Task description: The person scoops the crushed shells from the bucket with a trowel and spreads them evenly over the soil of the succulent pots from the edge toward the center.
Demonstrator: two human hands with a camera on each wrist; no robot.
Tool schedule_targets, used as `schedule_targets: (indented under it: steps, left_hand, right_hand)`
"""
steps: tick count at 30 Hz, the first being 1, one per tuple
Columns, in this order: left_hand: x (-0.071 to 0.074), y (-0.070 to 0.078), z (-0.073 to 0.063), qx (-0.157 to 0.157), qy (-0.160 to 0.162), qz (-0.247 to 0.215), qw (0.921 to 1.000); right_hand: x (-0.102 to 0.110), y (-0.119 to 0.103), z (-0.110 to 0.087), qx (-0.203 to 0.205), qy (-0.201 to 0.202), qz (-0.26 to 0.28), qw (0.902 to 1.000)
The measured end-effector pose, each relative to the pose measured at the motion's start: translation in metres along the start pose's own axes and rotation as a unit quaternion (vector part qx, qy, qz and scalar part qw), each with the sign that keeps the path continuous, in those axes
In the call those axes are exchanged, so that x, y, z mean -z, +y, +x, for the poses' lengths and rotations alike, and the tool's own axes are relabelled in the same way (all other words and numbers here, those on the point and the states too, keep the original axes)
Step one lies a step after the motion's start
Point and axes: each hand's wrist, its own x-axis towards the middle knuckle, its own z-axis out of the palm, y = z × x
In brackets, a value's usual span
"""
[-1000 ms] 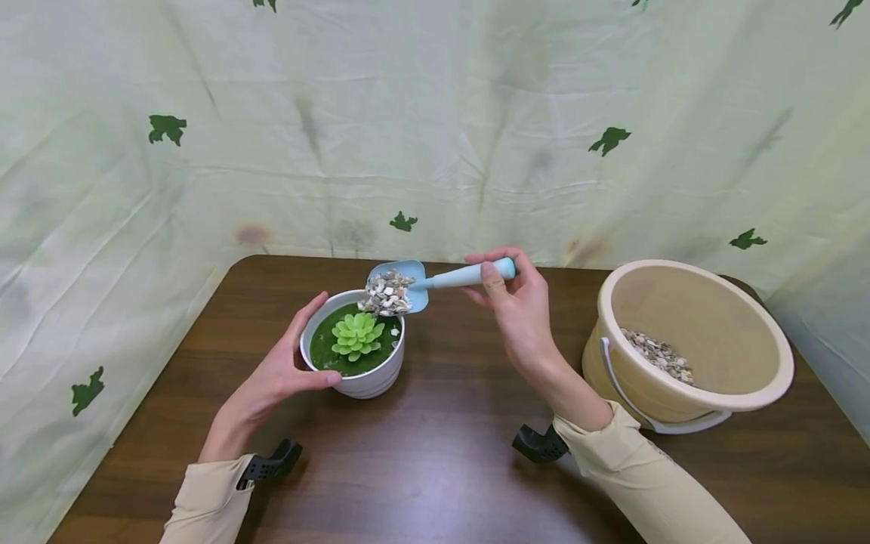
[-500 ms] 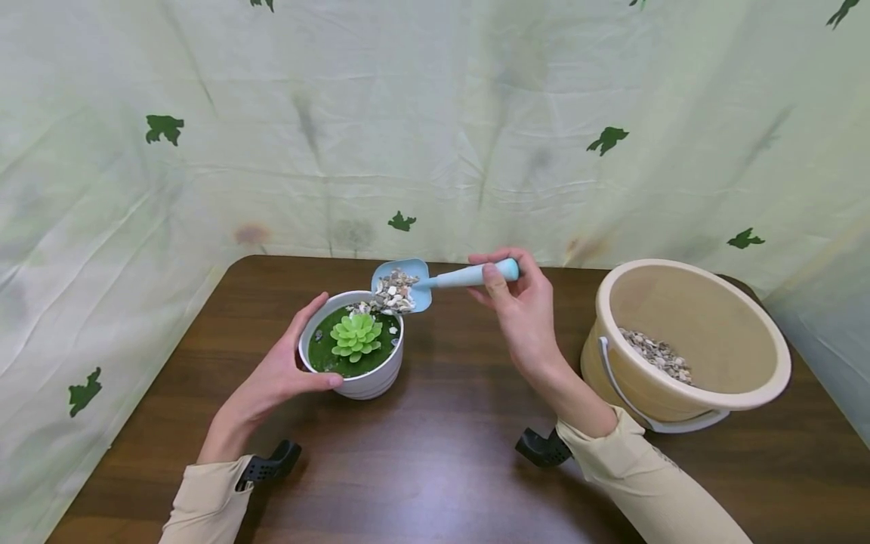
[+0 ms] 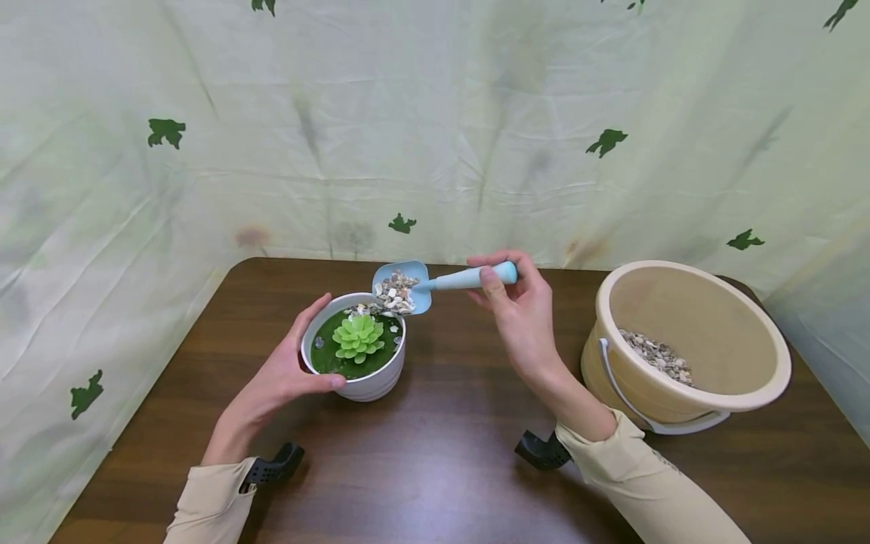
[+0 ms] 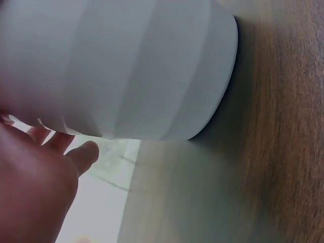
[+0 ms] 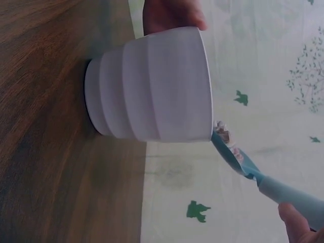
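A white ribbed flower pot (image 3: 377, 384) stands upright on the table, with a green succulent (image 3: 358, 338) amid green moss. My left hand (image 3: 288, 370) holds the pot from the left, thumb on its near rim; its other fingers are partly hidden behind the pot. In my right hand (image 3: 523, 313) is the handle of a light blue trowel (image 3: 469, 278). The trowel's blade touches the pot's rim in the right wrist view and tilts down toward it. Pebbles (image 3: 396, 293) lie on the blade, and some spread over the moss behind the succulent.
A beige bucket (image 3: 594, 355) with a grey handle stands at the right, gravel (image 3: 655, 355) lying in its bottom. The brown wooden table (image 3: 435, 468) ends at a pale leaf-patterned curtain (image 3: 442, 136) at the back.
Some pebbles have slid off the blade onto the moss at the pot's far side. The trowel has shifted very slightly to the right. My left hand keeps its hold on the pot.
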Motion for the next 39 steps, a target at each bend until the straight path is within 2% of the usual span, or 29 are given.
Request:
schedule_targets:
  steps: [4,10,13,18,26,35,39]
  left_hand:
    - [0.001,0.0012,-0.0011,0.011,-0.004,0.017,0.9998]
    - [0.0027,0.004,-0.0028,0.01,-0.027,-0.05,0.9983]
    - [0.0023,0.005,-0.0028,0.013,-0.023,-0.06,0.9979]
    - [0.0006,0.0034,-0.002,0.013,-0.007,-0.044,0.9989]
    - [-0.0014,0.0004,-0.0008,-0.013,0.003,0.011,0.9999]
    - [0.0005,0.0002,-0.0013,0.003,-0.02,-0.033,0.9993]
    - [0.0008,-0.0005,-0.0014,0.004,-0.02,-0.037,0.9991]
  right_hand:
    - [-0.0011,-0.0012,-0.0009,0.003,-0.001,-0.004,1.0]
    - [-0.0018,-0.0026,-0.0013,0.004,0.002,-0.003,1.0]
    - [-0.0018,-0.0029,-0.0011,0.004,0.001,-0.002,1.0]
    - [-0.0022,-0.0027,-0.0015,0.006,-0.002,-0.012,0.9999]
    - [-0.0017,-0.0023,-0.0017,0.011,-0.005,-0.016,0.9998]
    - [-0.0001,-0.0044,-0.0033,0.014,-0.001,-0.015,0.9998]
    - [0.0013,-0.0047,-0.0041,0.014,0.0,-0.015,0.9998]
